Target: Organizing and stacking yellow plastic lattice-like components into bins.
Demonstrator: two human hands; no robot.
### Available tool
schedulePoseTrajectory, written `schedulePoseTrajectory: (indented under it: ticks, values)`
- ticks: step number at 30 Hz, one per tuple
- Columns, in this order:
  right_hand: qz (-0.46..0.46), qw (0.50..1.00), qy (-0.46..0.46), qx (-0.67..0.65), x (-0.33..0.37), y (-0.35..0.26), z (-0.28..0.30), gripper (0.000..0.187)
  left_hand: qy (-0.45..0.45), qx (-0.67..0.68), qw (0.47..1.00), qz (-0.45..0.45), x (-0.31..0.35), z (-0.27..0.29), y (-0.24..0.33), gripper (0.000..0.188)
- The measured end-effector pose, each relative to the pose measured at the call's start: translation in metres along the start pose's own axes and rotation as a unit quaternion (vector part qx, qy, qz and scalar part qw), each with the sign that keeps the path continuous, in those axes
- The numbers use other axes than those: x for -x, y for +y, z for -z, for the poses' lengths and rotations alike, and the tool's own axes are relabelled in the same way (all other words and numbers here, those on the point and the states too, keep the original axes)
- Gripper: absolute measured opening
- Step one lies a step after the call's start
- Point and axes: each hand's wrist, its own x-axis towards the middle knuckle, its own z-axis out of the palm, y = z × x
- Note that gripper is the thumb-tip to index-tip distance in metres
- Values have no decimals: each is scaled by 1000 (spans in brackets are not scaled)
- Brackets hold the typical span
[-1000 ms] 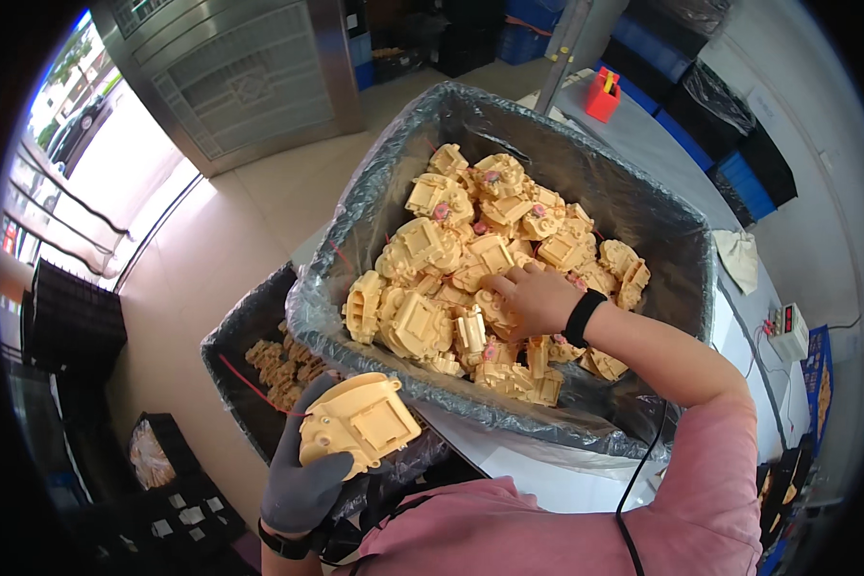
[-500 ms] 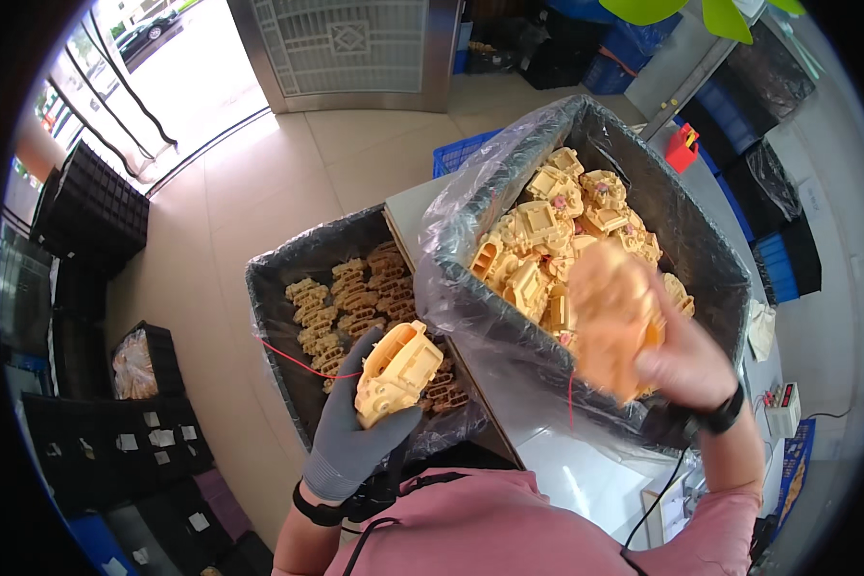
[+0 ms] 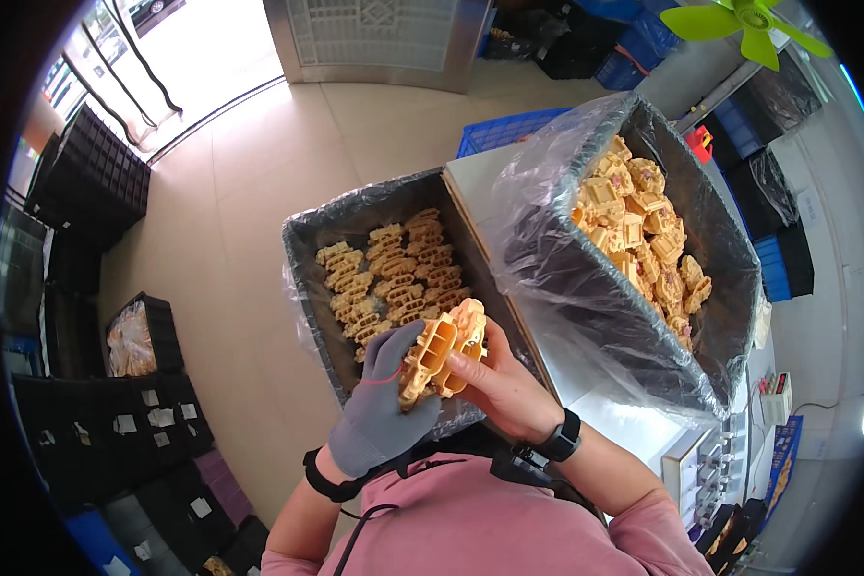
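While both hands' fingers [image 3: 394, 350] curl closed, they grip one yellow plastic part [image 3: 440, 350] over the lined bin [image 3: 309, 252].

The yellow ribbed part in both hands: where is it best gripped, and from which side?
By its outer rims, one from each side, as the gloved left hand and bare right hand do now. The yellow ribbed part stands on edge, and its open ribs give fingers purchase.
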Motion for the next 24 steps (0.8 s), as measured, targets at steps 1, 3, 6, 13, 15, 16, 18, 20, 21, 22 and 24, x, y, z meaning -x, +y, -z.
schedulePoseTrajectory:
  ticks: [1, 3, 6, 13, 15, 16, 18, 20, 21, 22, 24]
  values:
    - [-1, 1000, 2, 0, 0, 5, -6, 96, -25, 19, 999, 37, 3, 4, -2, 72]
    - [10, 1000, 22, -7, 2, 13, -16, 97, -34, 5, 999, -5, 9, 9, -16, 78]
    - [44, 997, 44, 48, 4, 35, -25, 97, -35, 2, 999, -39, 13, 12, -19, 84]
    - [65, 994, 87, 21, 7, 60, -38, 94, -5, -150, 987, -62, 19, 1, -40, 85]
    - [74, 991, 100, 41, 5, 71, -34, 94, -14, -218, 974, -64, 18, 1, -40, 83]
    - [75, 991, 103, 39, 4, 77, -33, 94, -33, -224, 973, -47, 18, 0, -40, 81]
    - [110, 982, 114, 105, 1, 89, -30, 94, -54, -231, 971, -32, 19, -1, -45, 79]
    - [113, 978, 100, 143, -2, 93, -22, 92, -56, -219, 974, -30, 19, -5, -59, 80]
    - [112, 973, 85, 182, -3, 93, -18, 90, -59, -220, 973, -31, 19, -7, -60, 80]
    - [112, 974, 87, 179, -2, 91, -16, 90, -71, -226, 972, -1, 18, -10, -60, 81]
    - [135, 955, 70, 253, -1, 84, -11, 86, -88, -232, 968, 27, 14, -14, -68, 82]
